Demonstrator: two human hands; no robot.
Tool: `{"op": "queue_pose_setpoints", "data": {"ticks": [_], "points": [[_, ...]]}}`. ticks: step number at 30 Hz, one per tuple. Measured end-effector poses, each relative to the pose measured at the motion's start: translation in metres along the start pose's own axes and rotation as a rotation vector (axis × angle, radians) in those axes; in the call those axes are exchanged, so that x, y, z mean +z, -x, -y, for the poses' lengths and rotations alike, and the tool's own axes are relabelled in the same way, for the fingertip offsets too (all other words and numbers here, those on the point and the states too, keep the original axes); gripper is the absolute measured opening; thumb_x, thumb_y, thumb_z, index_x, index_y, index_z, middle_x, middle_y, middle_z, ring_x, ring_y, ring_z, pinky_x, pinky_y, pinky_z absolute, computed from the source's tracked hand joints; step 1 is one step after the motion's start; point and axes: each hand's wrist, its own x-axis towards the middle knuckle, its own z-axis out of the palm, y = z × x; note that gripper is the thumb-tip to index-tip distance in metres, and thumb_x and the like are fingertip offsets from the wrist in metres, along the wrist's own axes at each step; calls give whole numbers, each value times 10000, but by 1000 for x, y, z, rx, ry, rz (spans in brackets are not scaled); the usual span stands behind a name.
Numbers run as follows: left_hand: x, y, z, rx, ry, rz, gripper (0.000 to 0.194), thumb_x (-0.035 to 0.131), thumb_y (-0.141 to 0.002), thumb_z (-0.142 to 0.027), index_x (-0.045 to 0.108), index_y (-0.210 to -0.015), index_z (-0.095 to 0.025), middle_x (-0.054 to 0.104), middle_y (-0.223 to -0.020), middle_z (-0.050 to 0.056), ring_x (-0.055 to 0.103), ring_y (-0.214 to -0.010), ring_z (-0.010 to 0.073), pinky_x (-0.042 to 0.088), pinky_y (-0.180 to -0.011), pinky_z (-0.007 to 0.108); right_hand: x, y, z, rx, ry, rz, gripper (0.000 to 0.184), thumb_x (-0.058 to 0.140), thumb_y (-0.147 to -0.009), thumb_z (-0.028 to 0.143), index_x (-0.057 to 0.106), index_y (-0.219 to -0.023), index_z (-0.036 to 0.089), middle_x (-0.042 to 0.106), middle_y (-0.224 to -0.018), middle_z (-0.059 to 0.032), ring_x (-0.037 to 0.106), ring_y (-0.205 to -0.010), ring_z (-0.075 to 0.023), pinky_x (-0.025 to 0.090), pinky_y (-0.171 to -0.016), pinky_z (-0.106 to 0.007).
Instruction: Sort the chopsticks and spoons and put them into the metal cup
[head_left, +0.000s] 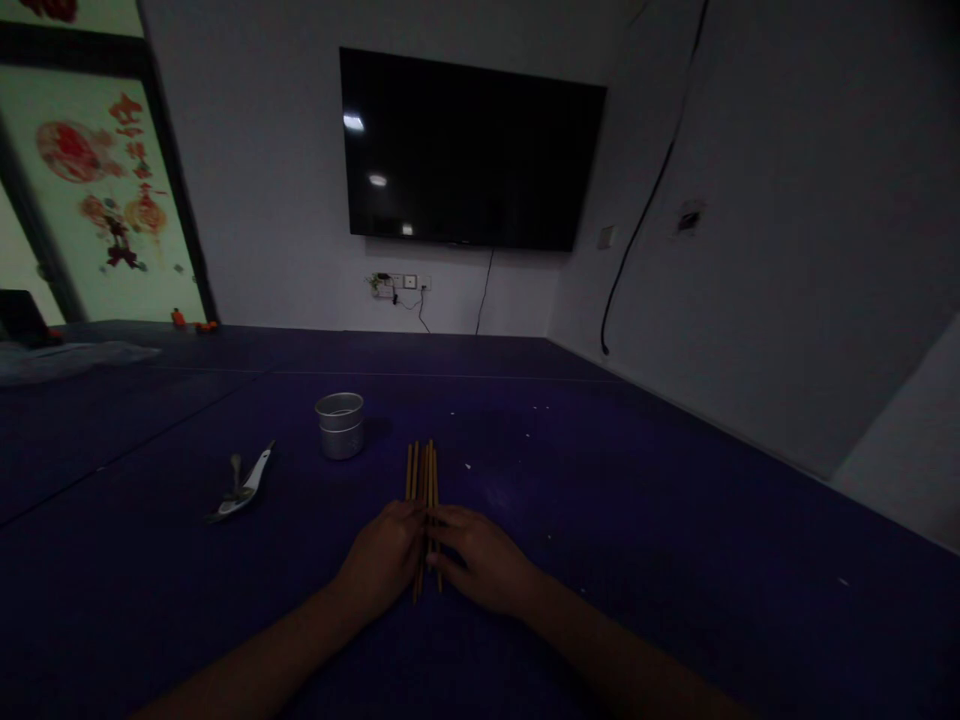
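Note:
Several wooden chopsticks point(429, 470) lie side by side on the purple table point(675, 560), pointing away from me. From the left side my left hand point(384, 552) is closed against the bundle, its fingers curled and partly hidden. My right hand point(481, 558) meets it from the other side, with thumb and fingers on the chopsticks. The two hands nearly touch. Beyond them to the left stands a grey metal cup point(341, 442), upright. Farther left rest a white spoon point(257, 474) and a small metal spoon point(237, 480) lying across it.
Small white specks dot the table to the right. Clear plastic sheeting point(82, 360) and little orange objects point(178, 317) are at the far left. A television point(472, 150) hangs on the back wall above sockets point(405, 283). One black cable point(637, 235) runs down the right wall.

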Motion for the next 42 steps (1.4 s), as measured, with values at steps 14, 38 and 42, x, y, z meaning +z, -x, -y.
{"op": "queue_pose_setpoints", "data": {"ticks": [14, 38, 42], "points": [[0, -1, 0, -6, 20, -2, 365, 378, -850, -85, 596, -1130, -168, 614, -1165, 92, 538, -1081, 199, 423, -966, 346, -3, 0, 2, 5, -6, 1, 268, 539, -846, 195, 614, -1103, 191, 618, -1163, -86, 522, -1152, -216, 407, -983, -350], [1, -1, 2, -14, 30, 18, 333, 371, -854, -90, 605, -1081, -158, 619, -1132, 93, 546, -1069, 197, 417, -964, 331, 0, 0, 1, 18, 9, 29, 280, 535, -851, 205, 607, -1120, 172, 579, -1243, -98, 510, -1166, -231, 375, -1011, -369], [0, -1, 1, -9, 14, 31, 338, 371, -852, -87, 599, -1092, -150, 616, -1135, 101, 545, -1067, 202, 422, -958, 342, -1, 1, 1, 10, 3, 21, 265, 522, -861, 208, 609, -1110, 178, 586, -1229, -94, 516, -1157, -227, 383, -999, -370]]}}
